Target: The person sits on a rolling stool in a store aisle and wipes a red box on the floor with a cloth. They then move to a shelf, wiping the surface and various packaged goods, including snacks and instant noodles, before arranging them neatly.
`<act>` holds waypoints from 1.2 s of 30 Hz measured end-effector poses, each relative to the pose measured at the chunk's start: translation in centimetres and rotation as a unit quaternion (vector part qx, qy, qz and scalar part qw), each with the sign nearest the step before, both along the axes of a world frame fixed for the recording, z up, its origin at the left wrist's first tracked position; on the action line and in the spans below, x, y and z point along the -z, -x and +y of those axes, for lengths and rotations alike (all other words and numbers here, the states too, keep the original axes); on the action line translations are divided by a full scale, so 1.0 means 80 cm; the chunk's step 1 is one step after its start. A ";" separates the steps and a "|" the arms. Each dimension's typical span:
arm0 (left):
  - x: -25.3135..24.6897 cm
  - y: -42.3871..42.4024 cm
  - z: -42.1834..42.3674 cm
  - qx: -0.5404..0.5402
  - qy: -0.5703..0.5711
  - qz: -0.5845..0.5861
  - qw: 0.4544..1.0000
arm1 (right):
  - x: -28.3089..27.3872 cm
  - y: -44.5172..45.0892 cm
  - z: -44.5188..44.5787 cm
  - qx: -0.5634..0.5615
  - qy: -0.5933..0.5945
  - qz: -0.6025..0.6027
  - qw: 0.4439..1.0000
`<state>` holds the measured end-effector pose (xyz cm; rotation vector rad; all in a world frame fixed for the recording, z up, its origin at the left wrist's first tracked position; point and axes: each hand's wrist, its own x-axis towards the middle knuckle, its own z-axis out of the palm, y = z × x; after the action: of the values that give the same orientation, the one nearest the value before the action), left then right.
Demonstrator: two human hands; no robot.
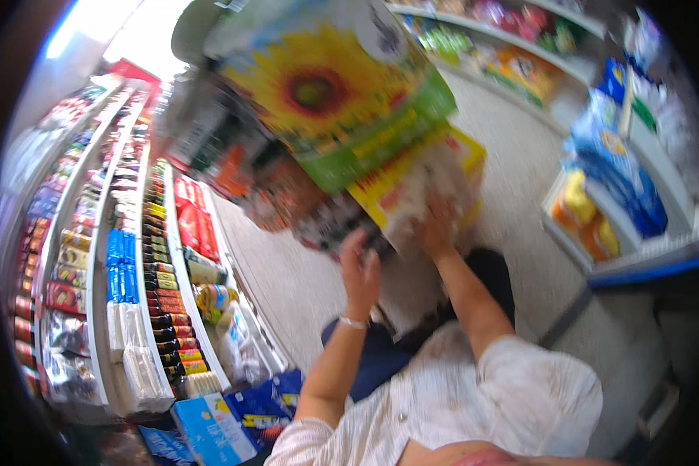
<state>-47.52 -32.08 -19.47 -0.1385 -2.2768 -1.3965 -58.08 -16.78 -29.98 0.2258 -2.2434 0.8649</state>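
Observation:
My right hand point(437, 227) is on a pale crumpled cloth point(431, 183), with its fingers blurred among the folds. The cloth lies against a yellow printed carton point(384, 195). My left hand point(361, 274), with a bracelet at the wrist, is raised with fingers apart below the goods and appears to hold nothing. Above the carton is a large package printed with a sunflower point(320, 87) and a green lower band. Film-wrapped packs point(274, 186) with orange print sit to its left. What supports these goods is hidden.
Tiered shelves point(177, 279) with bottles and packets run along the left. At the right, a white shelf unit point(611, 262) holds blue bags point(611, 163). More stocked shelves point(518, 41) stand behind. Blue cartons point(215, 431) are at lower left, by my arm. Pale floor point(518, 192) lies between.

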 end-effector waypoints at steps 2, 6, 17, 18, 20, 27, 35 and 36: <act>-0.030 -0.001 0.013 -0.003 -0.003 -0.023 1.000 | 0.008 0.020 0.020 0.041 0.063 -0.012 0.997; -0.070 -0.028 -0.036 -0.044 -0.031 0.014 0.998 | -0.155 0.064 0.049 -0.024 0.609 -0.025 0.792; -0.060 -0.077 -0.086 -0.119 -0.093 0.001 0.989 | -0.452 0.229 -0.008 -0.190 -0.024 0.296 0.936; -0.050 -0.083 -0.086 -0.117 -0.106 0.000 0.988 | -0.439 0.201 -0.020 -0.166 -0.076 0.289 0.940; -0.026 -0.090 -0.085 -0.118 -0.111 -0.007 0.987 | -0.410 0.140 -0.036 -0.117 -0.179 0.275 0.937; -0.039 -0.071 -0.049 -0.055 -0.176 0.022 0.983 | -0.280 0.099 -0.038 -0.182 -0.224 0.050 0.956; -0.007 -0.120 -0.053 -0.044 -0.146 -0.041 0.988 | -0.102 0.125 0.010 -0.259 -0.265 0.018 0.929; 0.004 -0.145 -0.065 -0.074 -0.156 -0.055 0.983 | -0.120 0.107 -0.019 -0.267 -0.308 0.012 0.913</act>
<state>-35.92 -37.29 -19.81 0.2077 -2.0702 -1.6937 -66.66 -18.33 -20.39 1.1766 -2.4028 0.3645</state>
